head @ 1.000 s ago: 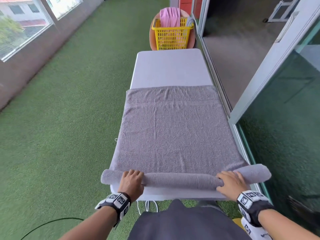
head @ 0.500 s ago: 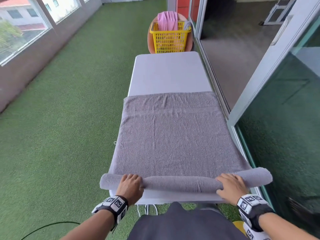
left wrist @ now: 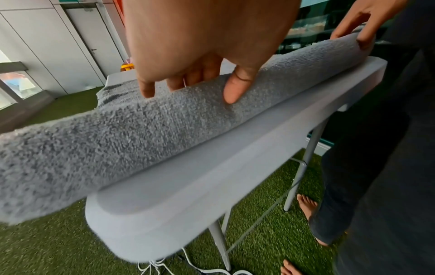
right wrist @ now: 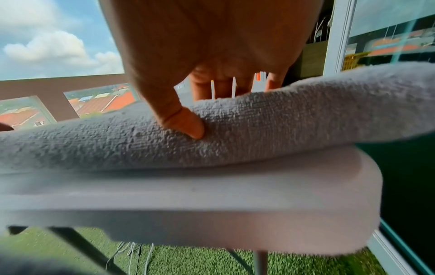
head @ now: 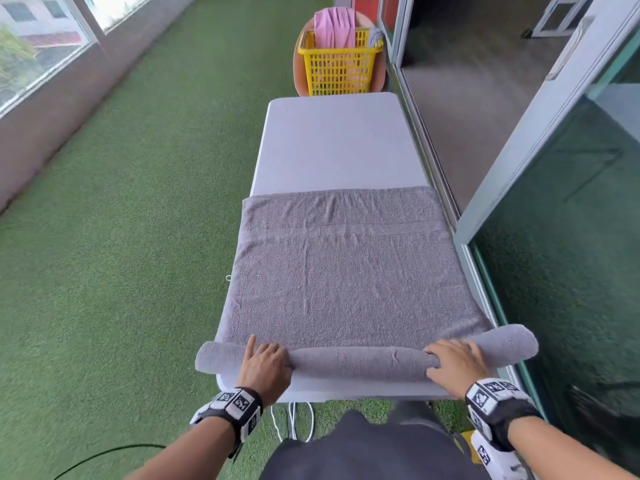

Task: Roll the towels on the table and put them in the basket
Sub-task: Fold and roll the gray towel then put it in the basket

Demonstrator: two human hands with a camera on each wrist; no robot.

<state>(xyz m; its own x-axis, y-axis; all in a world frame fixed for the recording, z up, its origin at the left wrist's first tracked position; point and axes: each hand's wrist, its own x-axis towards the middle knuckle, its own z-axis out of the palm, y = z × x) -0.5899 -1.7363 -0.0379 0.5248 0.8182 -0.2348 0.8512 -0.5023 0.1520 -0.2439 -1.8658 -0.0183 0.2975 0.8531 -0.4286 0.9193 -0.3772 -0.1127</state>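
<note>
A grey towel point(head: 343, 282) lies spread along the white table point(head: 339, 143), with its near end wound into a roll point(head: 360, 363) by the front edge. My left hand point(head: 266, 351) grips the roll near its left end, thumb on the near side point(left wrist: 235, 93) and fingers over the top. My right hand point(head: 446, 356) grips it near the right end, with the thumb point(right wrist: 188, 126) pressed into the towel point(right wrist: 282, 126). Both roll ends overhang the table sides. The yellow basket point(head: 341, 69) stands beyond the far end and holds a pink towel point(head: 334, 27) and a grey one point(head: 375, 34).
A glass sliding door and its frame point(head: 540, 140) run close along the table's right side. Green artificial turf point(head: 138, 237) covers the floor to the left. White cables point(head: 294, 420) hang under the near edge, by the table legs point(left wrist: 221, 240) and my bare feet point(left wrist: 306, 206).
The roll has grown thicker and the flat stretch of towel shorter. Both hands stay on the roll, and my left index finger now points forward.
</note>
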